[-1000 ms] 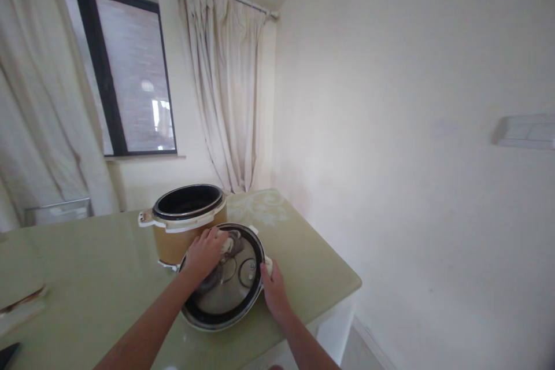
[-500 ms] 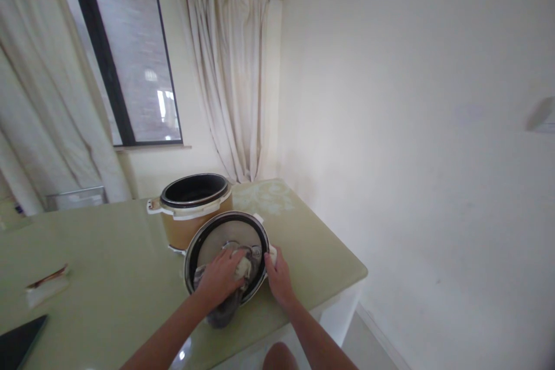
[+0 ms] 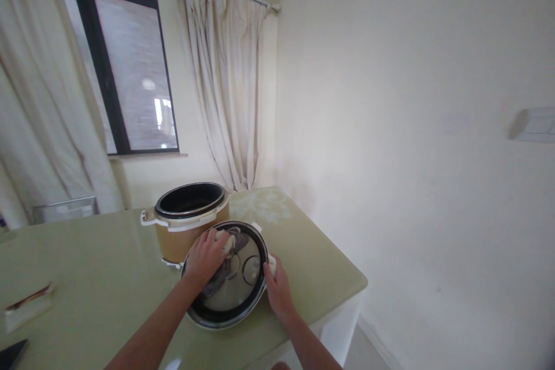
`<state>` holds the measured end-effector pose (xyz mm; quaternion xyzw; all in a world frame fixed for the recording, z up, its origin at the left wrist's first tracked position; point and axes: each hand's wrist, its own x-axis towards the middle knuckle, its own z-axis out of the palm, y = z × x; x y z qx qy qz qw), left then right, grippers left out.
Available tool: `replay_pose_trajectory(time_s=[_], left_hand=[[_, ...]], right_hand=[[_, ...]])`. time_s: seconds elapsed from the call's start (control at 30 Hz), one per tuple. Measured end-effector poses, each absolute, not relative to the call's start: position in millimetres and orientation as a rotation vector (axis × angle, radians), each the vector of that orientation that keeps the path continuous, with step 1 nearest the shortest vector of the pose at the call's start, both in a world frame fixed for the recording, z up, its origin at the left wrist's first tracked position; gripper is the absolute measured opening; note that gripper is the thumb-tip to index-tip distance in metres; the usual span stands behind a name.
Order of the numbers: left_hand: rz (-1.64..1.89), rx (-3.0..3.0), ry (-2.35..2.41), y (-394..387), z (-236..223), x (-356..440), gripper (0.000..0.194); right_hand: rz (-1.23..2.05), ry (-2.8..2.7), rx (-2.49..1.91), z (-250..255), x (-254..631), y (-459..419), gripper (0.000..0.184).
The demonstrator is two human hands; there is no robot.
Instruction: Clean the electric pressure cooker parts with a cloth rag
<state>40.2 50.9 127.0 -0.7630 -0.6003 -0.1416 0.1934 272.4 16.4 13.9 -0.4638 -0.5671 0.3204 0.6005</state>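
Note:
A round pressure cooker lid point(image 3: 234, 295) is tilted up on the table, its metal inner face and black sealing ring turned toward me. My right hand point(image 3: 278, 284) grips the pale handle at the lid's right edge. My left hand point(image 3: 207, 259) is closed on a grey and whitish cloth point(image 3: 232, 243), pressed against the upper left of the inner face. Behind the lid stands the pressure cooker body point(image 3: 173, 240), tan with a white rim and side handle, its dark inside showing from above.
The pale green table point(image 3: 108, 277) has its right edge near the white wall point(image 3: 411, 185). At the left lie a small packet point(image 3: 28, 306) and a dark flat object point(image 3: 12, 352). Curtains point(image 3: 229, 81) and a window point(image 3: 134, 69) are at the back.
My left hand has moved the cloth from the lid's lower middle up to its upper left. The right hand keeps its hold on the lid. The view has shifted slightly.

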Motion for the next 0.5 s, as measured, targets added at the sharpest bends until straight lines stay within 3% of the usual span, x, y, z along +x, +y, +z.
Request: replay_pose_trajectory(time_s=[0.2, 0.33, 0.5], left_hand=[[-0.124, -2.102, -2.033, 18.4, 121.3, 26.3, 0.055], [0.022, -2.38, -2.047, -1.2, 115.6, 41.3, 0.06], [-0.163, -2.582, -1.832, -8.1, 99.5, 68.6, 0.059]], right_hand=[[0.768, -1.288, -1.088, 18.3, 272.0, 13.4, 0.055], [0.749, -1.281, -1.122, 17.8, 274.5, 11.9, 0.053], [0.707, -1.335, -1.146, 19.0, 278.0, 12.1, 0.05]])
